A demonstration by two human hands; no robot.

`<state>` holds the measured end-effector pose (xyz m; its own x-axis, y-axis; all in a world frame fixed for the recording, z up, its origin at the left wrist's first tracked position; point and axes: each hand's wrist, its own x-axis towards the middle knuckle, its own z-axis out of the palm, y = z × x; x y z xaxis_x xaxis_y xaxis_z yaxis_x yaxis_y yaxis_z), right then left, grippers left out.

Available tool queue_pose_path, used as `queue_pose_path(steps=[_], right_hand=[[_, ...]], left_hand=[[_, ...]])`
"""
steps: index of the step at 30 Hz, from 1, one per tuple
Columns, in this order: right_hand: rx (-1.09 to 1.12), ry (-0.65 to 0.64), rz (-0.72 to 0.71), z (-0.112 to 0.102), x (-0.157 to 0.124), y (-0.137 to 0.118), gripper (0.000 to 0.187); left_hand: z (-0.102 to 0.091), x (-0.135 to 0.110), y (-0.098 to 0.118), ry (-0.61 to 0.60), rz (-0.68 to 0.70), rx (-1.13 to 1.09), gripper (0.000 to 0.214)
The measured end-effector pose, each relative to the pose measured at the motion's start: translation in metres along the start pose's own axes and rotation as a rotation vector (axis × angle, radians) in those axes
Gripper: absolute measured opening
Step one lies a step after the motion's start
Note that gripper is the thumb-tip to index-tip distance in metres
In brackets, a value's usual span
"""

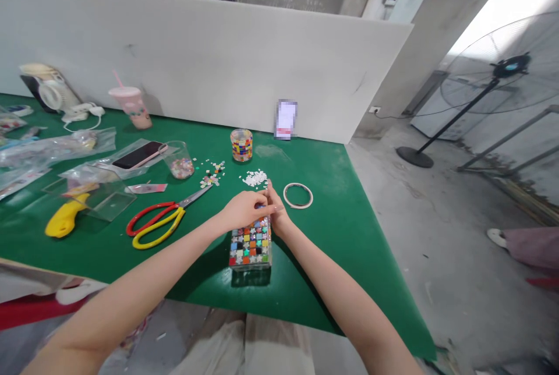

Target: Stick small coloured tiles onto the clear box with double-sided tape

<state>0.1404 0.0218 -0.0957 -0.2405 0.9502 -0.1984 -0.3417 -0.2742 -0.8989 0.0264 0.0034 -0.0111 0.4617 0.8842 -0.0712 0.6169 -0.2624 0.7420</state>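
Observation:
A clear block covered with small coloured mosaic tiles [250, 245] lies on the green table [332, 229] in front of me. My left hand [243, 209] rests over its far end with fingers curled in a pinch. My right hand [276, 212] is beside it, fingers closed against the block's far right corner. The fingertips of both hands meet there. What they pinch is too small to see. A small heap of white tiles [254, 177] lies just beyond the hands.
Red and yellow scissors [159, 220], a yellow cutter [65, 218], a white ring [298, 195], a mosaic-covered cup [241, 144], a plastic cup of tiles [180, 159], a phone [137, 154], plastic bags, a pink drink cup [131, 106]. A white board stands behind. A floor fan stands right.

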Motion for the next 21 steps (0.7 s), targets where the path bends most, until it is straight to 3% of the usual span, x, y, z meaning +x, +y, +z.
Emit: queue_pose_path(steps=[3,7,11,15,21], right_hand=[[0.075,0.026,0.003,0.000,-0.004,-0.011,0.050],[0.154,0.043,-0.051,0.009,-0.013,-0.021,0.066],[0.196,0.107,-0.101,0.020,-0.020,-0.020,0.062],[0.226,0.228,-0.145,0.023,-0.024,-0.016,0.059],[0.220,0.360,-0.202,0.025,-0.029,-0.019,0.056]], left_hand=[[-0.009,-0.008,-0.010,0.043,0.013,-0.109,0.057],[-0.014,-0.016,-0.030,0.194,-0.004,-0.236,0.060],[-0.007,-0.012,-0.047,0.351,-0.051,-0.343,0.048],[0.003,-0.010,-0.051,0.431,-0.068,-0.386,0.039],[-0.001,-0.014,-0.042,0.446,-0.028,-0.479,0.056]])
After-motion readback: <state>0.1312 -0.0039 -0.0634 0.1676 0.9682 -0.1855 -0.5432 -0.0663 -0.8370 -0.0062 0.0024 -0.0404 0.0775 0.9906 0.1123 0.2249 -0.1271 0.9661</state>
